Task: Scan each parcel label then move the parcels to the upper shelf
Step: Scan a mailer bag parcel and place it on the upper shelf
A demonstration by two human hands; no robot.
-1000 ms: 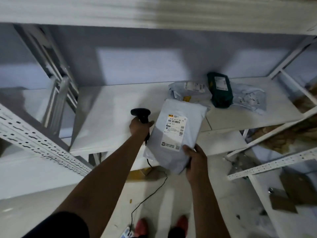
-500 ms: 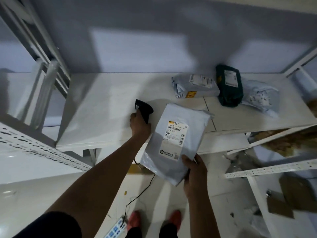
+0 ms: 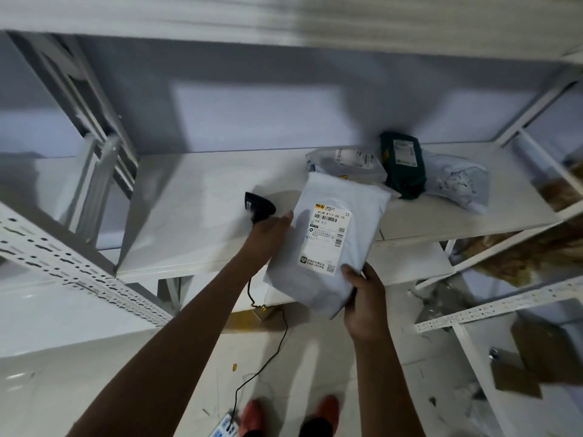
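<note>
My right hand [image 3: 366, 305] grips the near corner of a grey poly-mailer parcel [image 3: 356, 216], label side up, tilted over the front edge of the white shelf [image 3: 202, 222]. Its white shipping label [image 3: 326, 239] shows barcodes. My left hand [image 3: 268, 230] holds a black corded barcode scanner [image 3: 258, 205] just left of the parcel, above the shelf. At the back right of the shelf lie a grey parcel [image 3: 347, 160], a dark green parcel [image 3: 402, 165] and a crumpled pale parcel [image 3: 457, 181].
An upper shelf board [image 3: 284, 17] spans the top of the view. Perforated white uprights [image 3: 72, 266] stand at left and a second rack [image 3: 492, 307] at right. The scanner cable [image 3: 268, 354] trails to a power strip [image 3: 224, 428] on the floor by my shoes.
The view tipped down, then back up, bringing the upper shelf edge into sight again. The held parcel rose and shifted further over the shelf, now overlapping the rear grey parcel; the scanner stayed beside it.
</note>
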